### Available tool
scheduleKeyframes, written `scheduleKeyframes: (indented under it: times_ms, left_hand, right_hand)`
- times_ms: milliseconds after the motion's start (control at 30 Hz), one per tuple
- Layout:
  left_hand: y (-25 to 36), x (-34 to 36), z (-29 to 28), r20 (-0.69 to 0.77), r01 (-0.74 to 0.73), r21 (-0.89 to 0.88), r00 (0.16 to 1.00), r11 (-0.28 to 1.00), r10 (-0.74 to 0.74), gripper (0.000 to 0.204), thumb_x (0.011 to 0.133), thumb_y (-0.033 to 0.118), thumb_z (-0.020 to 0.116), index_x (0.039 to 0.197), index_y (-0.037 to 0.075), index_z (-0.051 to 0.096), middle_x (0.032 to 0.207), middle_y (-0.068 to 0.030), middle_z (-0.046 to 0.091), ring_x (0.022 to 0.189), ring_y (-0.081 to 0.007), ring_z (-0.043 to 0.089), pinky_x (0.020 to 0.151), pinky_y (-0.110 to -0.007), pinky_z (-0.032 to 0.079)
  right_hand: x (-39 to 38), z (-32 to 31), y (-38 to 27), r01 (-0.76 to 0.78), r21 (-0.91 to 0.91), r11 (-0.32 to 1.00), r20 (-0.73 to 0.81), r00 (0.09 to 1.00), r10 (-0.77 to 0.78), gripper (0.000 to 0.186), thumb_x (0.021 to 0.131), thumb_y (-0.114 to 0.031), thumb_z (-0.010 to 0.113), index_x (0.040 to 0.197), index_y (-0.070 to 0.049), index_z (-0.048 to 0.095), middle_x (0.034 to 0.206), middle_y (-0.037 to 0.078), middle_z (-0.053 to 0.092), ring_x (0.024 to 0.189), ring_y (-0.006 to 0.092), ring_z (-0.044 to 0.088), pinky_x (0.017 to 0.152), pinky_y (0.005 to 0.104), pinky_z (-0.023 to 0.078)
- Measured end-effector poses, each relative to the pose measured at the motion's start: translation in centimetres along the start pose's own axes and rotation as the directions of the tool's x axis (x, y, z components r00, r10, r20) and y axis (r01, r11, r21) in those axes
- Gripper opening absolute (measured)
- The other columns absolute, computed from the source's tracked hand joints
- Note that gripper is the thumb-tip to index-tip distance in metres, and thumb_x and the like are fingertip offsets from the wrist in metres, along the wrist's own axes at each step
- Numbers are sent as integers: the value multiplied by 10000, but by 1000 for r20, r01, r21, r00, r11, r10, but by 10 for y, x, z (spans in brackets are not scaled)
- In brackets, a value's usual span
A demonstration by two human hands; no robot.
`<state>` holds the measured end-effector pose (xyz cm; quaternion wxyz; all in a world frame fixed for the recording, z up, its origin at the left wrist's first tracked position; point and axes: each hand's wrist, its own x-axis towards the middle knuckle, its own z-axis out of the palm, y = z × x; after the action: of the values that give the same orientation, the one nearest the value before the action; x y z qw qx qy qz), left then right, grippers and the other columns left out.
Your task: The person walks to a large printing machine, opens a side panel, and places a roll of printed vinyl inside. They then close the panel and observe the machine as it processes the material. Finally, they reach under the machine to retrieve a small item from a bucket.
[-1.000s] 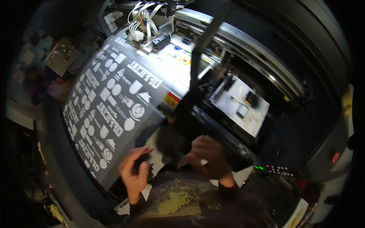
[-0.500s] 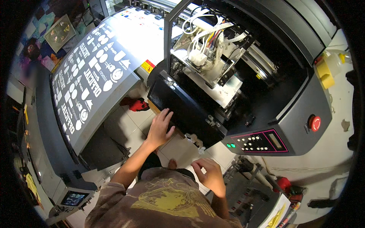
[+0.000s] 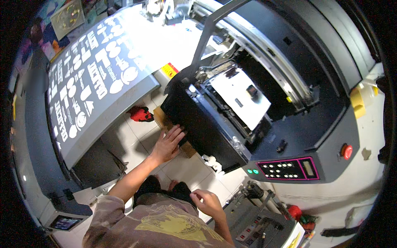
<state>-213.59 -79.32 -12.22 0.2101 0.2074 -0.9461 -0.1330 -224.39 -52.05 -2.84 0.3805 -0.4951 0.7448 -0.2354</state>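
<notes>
1. Black, flat-faced front panel of a big dark-grey printer sits mid-view, my clock's centre; whether anything on it is finished, I cannot tell.
2. Left hand, at eight o'clock, has its fingers extended near the panel's edge and grips nothing visible; actual contact is unclear.
3. Right hand, at six o'clock, is half curled away from the panel; its palm is hidden, so I cannot tell whether it is closed on anything.
4. White rectangular plate with dark stains lies uncovered between one and two o'clock.
5. Print carriage with white cables stands at eleven o'clock, away from that plate.
6. Dark-grey sheet with white shapes, at ten o'clock, seems already printed across its visible lower stretch; glare hides how much remains.
</notes>
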Motion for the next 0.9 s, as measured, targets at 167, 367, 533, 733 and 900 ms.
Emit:
scheduleKeyframes:
  times_ms: [167,367,533,733,900]
  left_hand:
    - [-27,-1,47,-238,-134,-62,964,989,115,575,828,108,645,1379,111,485,1395,-154,486,1359,-387,419,1163,-581,309]
    - [-40,9,84,-466,-237,-37,863,971,194,483,896,133,599,1370,133,507,1379,-136,508,1322,-371,450,1150,-550,320]
    - [-50,17,101,-622,-354,-60,745,933,242,477,852,106,604,1326,84,557,1335,-114,530,1298,-338,472,1089,-518,357]
    - [-71,36,127,-795,-455,124,486,882,363,556,739,-11,615,1284,104,611,1263,-104,575,1248,-350,519,998,-469,420]
    - [-77,45,140,-850,-459,229,335,858,406,598,726,-40,585,1304,112,601,1277,-99,566,1267,-339,509,1009,-440,427]
  right_hand:
    - [57,38,41,97,-114,989,71,993,-90,235,958,-278,611,989,-59,690,908,178,708,821,375,684,721,451,544]
    - [118,84,114,51,-111,993,-120,991,-64,252,944,-288,635,1044,-69,711,918,168,723,791,373,696,706,436,552]
    - [166,125,199,8,-124,992,-232,972,-37,221,953,-294,632,993,-93,716,794,160,700,699,334,683,661,421,536]
    - [204,182,299,98,-151,984,-375,915,-149,216,967,-226,603,970,-26,686,866,195,683,779,381,658,706,432,515]
    - [209,220,335,101,-134,986,-462,874,-152,226,970,-218,600,959,-8,682,870,206,678,763,388,647,692,420,506]
